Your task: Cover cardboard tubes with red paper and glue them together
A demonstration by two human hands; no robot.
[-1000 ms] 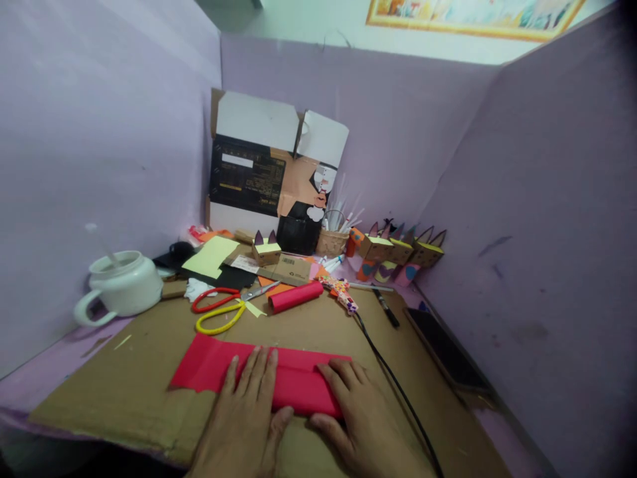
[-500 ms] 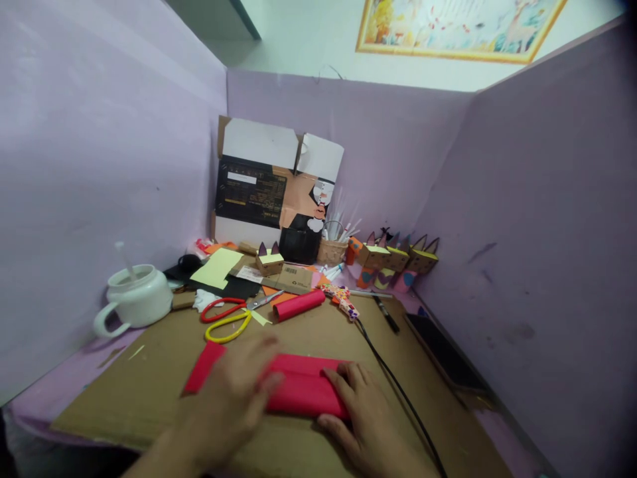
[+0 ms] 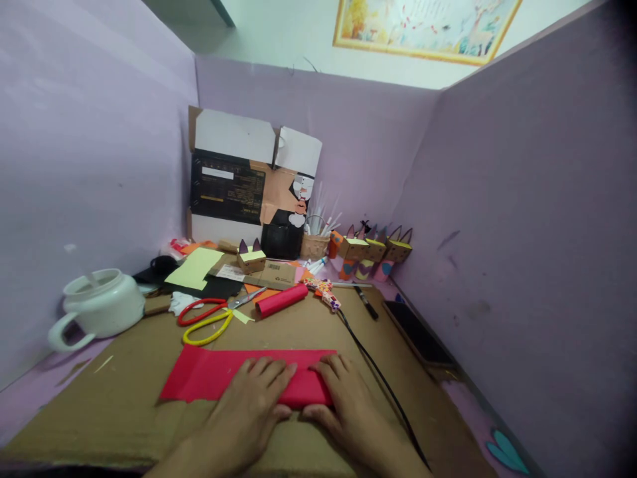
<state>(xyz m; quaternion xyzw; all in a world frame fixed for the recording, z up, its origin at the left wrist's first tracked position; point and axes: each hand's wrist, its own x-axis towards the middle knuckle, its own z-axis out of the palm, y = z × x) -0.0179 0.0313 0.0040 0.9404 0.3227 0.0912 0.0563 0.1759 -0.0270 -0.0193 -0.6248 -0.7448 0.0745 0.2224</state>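
- Head view: a strip of red paper (image 3: 204,372) is laid crosswise on brown cardboard (image 3: 119,405), its folded near edge covered in part by both hands.
- Left hand (image 3: 256,398): open, palm down, its bent fingers rested on the paper's middle; nothing is seen gripped.
- Right hand (image 3: 343,388): open, laid over the paper's 3 o'clock end, fingers on top, thumb set by the near edge.
- From the paper's middle, scissors (image 3: 231,305) with one red and one yellow handle are seen at 11 o'clock, blades slightly parted.
- At 1 o'clock, a red paper roll (image 3: 282,301) is placed, with a patterned tool (image 3: 323,293) near its far end.
- At 2 o'clock, a black marker (image 3: 365,302) is seen.
- At 10 o'clock, a white pot (image 3: 109,309) is placed, its handle pointed outward.
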